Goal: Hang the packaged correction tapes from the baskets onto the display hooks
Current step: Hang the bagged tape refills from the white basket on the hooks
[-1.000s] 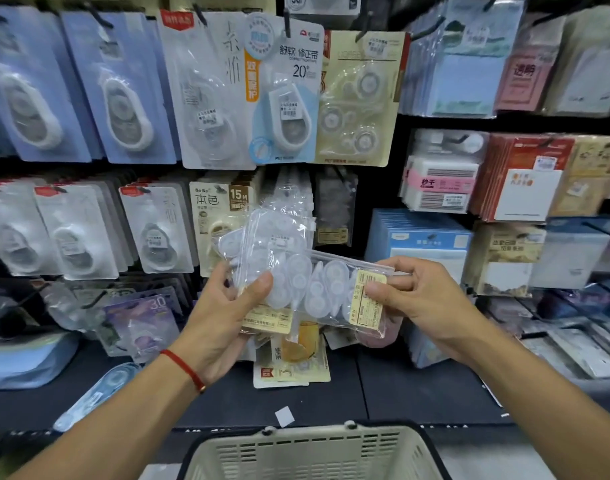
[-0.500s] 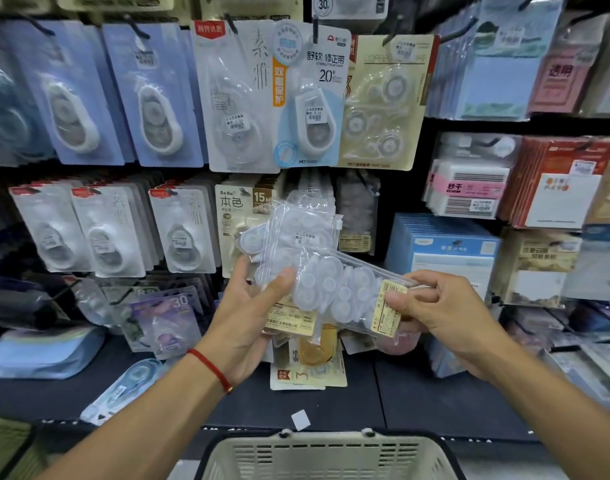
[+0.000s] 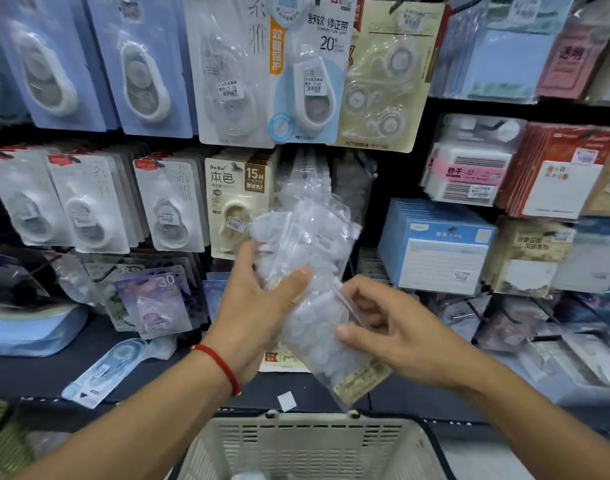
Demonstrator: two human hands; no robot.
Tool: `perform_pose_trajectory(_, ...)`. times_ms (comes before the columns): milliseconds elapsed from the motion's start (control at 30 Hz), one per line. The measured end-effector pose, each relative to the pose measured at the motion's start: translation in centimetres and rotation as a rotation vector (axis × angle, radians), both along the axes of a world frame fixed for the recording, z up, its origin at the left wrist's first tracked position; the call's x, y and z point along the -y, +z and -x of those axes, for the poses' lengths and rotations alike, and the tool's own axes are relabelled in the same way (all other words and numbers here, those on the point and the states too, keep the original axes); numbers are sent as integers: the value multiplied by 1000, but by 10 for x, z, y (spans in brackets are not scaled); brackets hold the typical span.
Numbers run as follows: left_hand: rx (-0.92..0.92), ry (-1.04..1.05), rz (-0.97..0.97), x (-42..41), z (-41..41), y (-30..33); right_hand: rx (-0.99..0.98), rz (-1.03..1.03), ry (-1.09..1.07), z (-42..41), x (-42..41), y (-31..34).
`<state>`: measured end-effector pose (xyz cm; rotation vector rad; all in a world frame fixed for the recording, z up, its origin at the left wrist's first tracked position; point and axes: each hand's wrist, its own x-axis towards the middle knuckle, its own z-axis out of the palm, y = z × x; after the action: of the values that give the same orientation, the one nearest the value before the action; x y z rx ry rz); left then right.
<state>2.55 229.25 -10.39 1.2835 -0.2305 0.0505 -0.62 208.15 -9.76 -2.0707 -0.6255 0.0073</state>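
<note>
Both hands (image 3: pixel 258 306) gripping clear tape packs (image 3: pixel 310 271), basket (image 3: pixel 310 448) below, hung packs (image 3: pixel 168 206) behind

The clear packet (image 3: pixel 326 327) in the right hand (image 3: pixel 393 332) now points label-end down toward the basket rim (image 3: pixel 310 419), no longer lying sideways. The right hand sits closer to the left hand (image 3: pixel 258 306); its thumb presses the packet's face.

Two hands (image 3: pixel 258 306), one basket (image 3: pixel 310 445) (clear packs (image 3: pixel 314 258) too bunched to count).
</note>
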Motion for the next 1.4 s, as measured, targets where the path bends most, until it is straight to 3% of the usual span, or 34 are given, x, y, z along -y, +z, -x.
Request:
perform_pose_trajectory(167,-12,49,41,-11,1,6,-6,-339,-182,6,6,14)
perform_pose_trajectory(367,139,-63,-73,0,13,-8,-52,-455,-252,15,-9,13)
perform_pose_trajectory(567,144,-38,-129,11,22,-14,95,-474,-462,19,-24,16)
perform_pose_trajectory(767,132,24,-127,14,24,-15,136,-504,-465,17,-21,17)
perform_pose_trajectory(967,148,76,-146,14,18,-17,359,-418,-491,4,-17,16)
perform_pose_trajectory(1400,180,317,-192,-17,-4,-11,388,-504,-733,-105,0,53)
